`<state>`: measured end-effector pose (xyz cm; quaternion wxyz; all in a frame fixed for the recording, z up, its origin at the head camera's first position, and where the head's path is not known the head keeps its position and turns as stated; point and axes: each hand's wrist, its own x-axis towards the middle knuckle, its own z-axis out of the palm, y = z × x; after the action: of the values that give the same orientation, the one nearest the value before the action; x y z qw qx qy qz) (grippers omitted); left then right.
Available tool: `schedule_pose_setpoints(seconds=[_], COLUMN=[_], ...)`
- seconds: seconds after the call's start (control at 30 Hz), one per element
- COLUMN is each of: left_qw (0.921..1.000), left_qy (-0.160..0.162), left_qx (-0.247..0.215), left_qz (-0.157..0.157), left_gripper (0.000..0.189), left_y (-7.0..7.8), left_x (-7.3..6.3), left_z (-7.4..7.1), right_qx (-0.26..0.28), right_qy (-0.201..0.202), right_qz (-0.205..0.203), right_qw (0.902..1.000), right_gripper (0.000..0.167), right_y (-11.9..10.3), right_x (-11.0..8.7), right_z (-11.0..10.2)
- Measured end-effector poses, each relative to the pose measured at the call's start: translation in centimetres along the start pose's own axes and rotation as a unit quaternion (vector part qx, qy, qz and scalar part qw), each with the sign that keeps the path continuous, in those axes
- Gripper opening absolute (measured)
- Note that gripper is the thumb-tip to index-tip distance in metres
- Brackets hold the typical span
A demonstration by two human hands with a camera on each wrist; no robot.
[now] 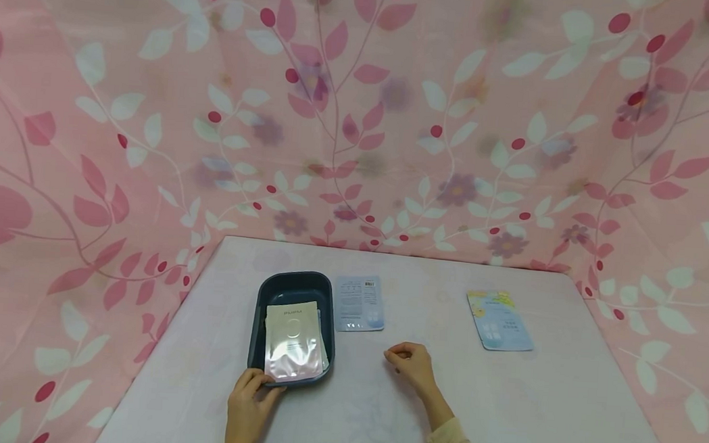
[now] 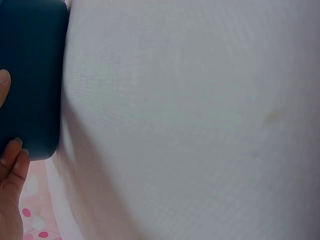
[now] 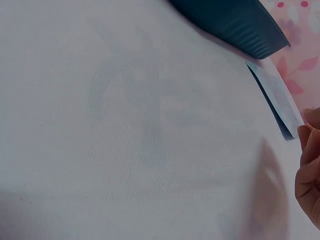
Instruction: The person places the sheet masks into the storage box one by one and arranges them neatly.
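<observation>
Head view: the dark tray (image 1: pixel 260 314) was gripped at its lower edge by the left hand (image 1: pixel 250 405), while the blue packet (image 1: pixel 358 303), lengthwise up-frame, lay just above the loosely curled, empty right hand (image 1: pixel 411 364).

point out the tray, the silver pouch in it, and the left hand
dark blue tray (image 1: pixel 292 286), head view, bare far floor.
silver pouch (image 1: pixel 294 343), head view, middle of its face.
left hand (image 1: pixel 249 405), head view, back of the hand at the tray's near rim.

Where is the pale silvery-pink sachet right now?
In the head view, the pale silvery-pink sachet lies inside the dark blue plastic tray on the table's left side, just above the left hand gripping the tray's near edge.
</observation>
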<state>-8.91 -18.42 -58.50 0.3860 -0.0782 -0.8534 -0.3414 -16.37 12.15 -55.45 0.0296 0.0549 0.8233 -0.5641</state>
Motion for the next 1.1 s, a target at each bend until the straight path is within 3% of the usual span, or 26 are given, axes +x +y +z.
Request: schedule_pose_setpoints(seconds=[0.57, 1.1], left_qw=[0.9999, 1.0], left_qy=[0.003, 0.003], left_qx=[-0.01, -0.006], left_qz=[-0.001, 0.004], left_gripper=[0.039, 0.04], left_y=[0.1, 0.2], left_x=[0.0, 0.1], left_z=[0.0, -0.1], right_qx=[-0.068, -0.089], right_qy=[0.05, 0.086], right_qz=[-0.026, 0.008], right_qw=[0.9961, 0.9923], right_gripper=[0.011, 0.014], right_y=[0.4, 2.1], right_x=[0.9, 0.9], right_z=[0.6, -4.4])
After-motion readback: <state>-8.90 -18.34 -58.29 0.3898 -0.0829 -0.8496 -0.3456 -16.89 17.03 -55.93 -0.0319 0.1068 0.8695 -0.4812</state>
